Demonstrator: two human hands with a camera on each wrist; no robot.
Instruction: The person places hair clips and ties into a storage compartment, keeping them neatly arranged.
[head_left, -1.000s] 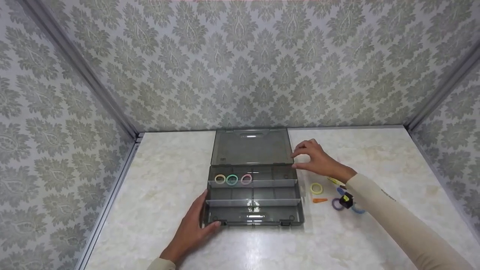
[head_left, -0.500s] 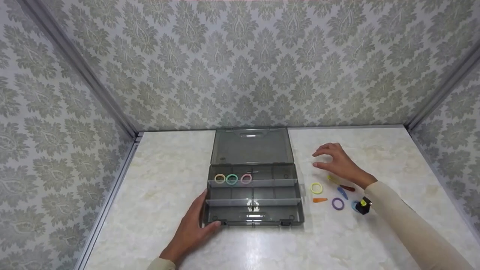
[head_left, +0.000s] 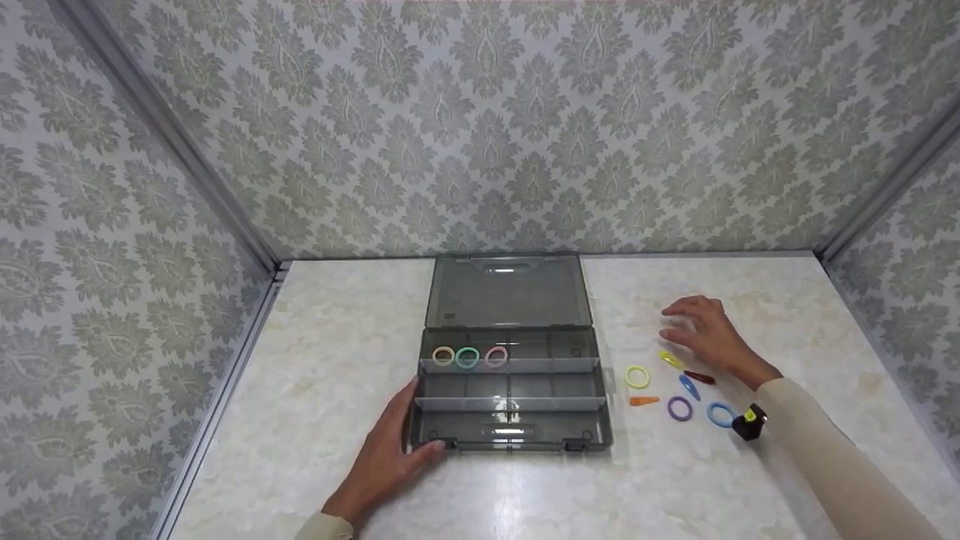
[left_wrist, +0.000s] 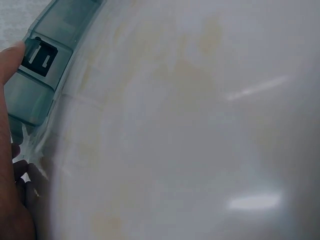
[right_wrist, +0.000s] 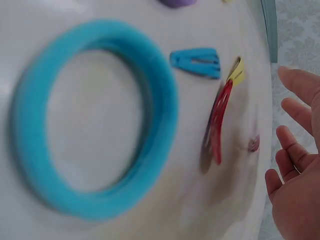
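Observation:
A grey see-through organizer box point(head_left: 510, 386) lies with its lid point(head_left: 510, 292) folded back. My left hand point(head_left: 386, 450) holds its front left corner, fingers along the side and thumb at the front latch point(left_wrist: 40, 56). In the back row sit a pale orange hair tie point(head_left: 443, 364), a green one point(head_left: 467, 366) and a pink one point(head_left: 496, 365). My right hand point(head_left: 709, 337), fingers loosely bent and holding nothing, hovers behind a yellow snap clip point(head_left: 670, 360) and a red snap clip point(head_left: 700, 377). In the right wrist view, a small pinkish thing point(right_wrist: 254, 144) lies near the fingertips.
Right of the box lie a yellow hair tie point(head_left: 627, 377), an orange clip point(head_left: 643, 401), a blue clip point(head_left: 689, 388), a purple hair tie point(head_left: 670, 409) and a blue hair tie point(right_wrist: 167, 110). A patterned wall point(head_left: 495, 150) stands behind the table point(head_left: 345, 322).
My right hand has moved right, from beside the box's lid to behind the loose clips, uncovering several of them. The left hand stays at the box's corner.

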